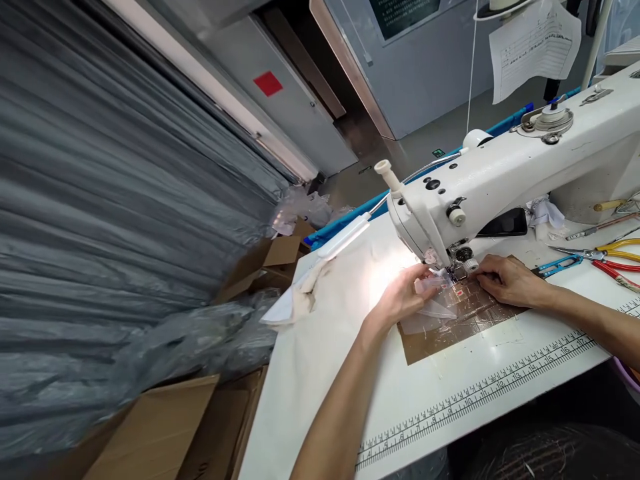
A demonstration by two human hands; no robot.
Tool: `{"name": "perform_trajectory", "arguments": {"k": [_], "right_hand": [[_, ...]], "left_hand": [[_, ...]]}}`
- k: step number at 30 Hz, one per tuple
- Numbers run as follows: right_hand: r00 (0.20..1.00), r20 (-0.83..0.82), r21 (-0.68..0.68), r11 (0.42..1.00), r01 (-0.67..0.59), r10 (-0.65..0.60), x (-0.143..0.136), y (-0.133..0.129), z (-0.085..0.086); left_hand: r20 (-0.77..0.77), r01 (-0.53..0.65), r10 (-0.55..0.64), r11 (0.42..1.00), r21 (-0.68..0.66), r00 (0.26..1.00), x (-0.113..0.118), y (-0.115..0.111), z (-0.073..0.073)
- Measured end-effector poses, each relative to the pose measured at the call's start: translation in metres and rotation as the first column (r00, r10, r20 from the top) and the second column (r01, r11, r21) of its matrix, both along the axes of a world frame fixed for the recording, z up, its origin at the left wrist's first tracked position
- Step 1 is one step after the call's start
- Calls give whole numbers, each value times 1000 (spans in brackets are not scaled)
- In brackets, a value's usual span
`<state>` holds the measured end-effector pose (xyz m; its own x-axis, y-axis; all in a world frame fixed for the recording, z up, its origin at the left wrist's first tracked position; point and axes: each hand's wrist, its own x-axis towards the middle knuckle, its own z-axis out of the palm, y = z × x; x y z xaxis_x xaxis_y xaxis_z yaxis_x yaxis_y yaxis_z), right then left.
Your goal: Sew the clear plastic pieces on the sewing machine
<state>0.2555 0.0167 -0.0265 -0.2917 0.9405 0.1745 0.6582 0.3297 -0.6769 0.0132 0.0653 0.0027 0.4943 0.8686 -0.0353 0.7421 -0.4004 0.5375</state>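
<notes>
A white sewing machine (480, 193) stands on a white table. My left hand (403, 293) is just left of its presser foot (457, 272), thumb and fingers closed on a thin see-through piece of material (435, 309). That piece lies partly under the foot and over a shiny brown sheet (425, 343) taped on the table. On the foot's right side is my right hand (510, 281), its fingers curled and pinched together low over the brown sheet. Whatever those fingertips hold is hidden or too small to make out.
Blue thread snips (559, 265), yellow-handled scissors (620, 247) and a dark phone (504, 223) lie right of the needle. A printed ruler (470, 403) runs along the front edge. Off the table's left side are cardboard boxes (155, 420) and a grey curtain (125, 180).
</notes>
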Motion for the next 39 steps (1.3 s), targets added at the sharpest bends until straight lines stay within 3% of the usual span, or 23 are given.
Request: {"name": "perform_trajectory", "arguments": {"k": [4,10,17,21,26,30,32,39], "right_hand": [[1000,-3,-6,1000,-7,7,1,-1,1],[999,-12,-13,999,-32,32,3,0,3],[998,9,13,998,-69,69,3,-2,4],[993,-5,127,985,-117,119,14,-6,10],[987,155,288,955,-72,27,71,-22,14],[967,241,367,930,-12,-82,117,-35,7],[962,263,368,929,-33,-70,128,-37,1],[936,349,356,930,-90,-43,113,-31,-5]], "left_hand": [[189,12,19,987,-161,982,1,2,-8],[391,-26,177,932,-362,903,-7,6,-16],[380,-46,238,892,-449,894,-9,8,-13],[392,-58,260,887,-457,883,-8,6,-13],[382,-76,280,881,-468,881,-5,3,-11],[358,-86,290,868,-489,888,0,0,-6],[336,-94,298,856,-508,893,2,-1,-2],[323,-33,275,804,-594,905,4,-5,4]]}}
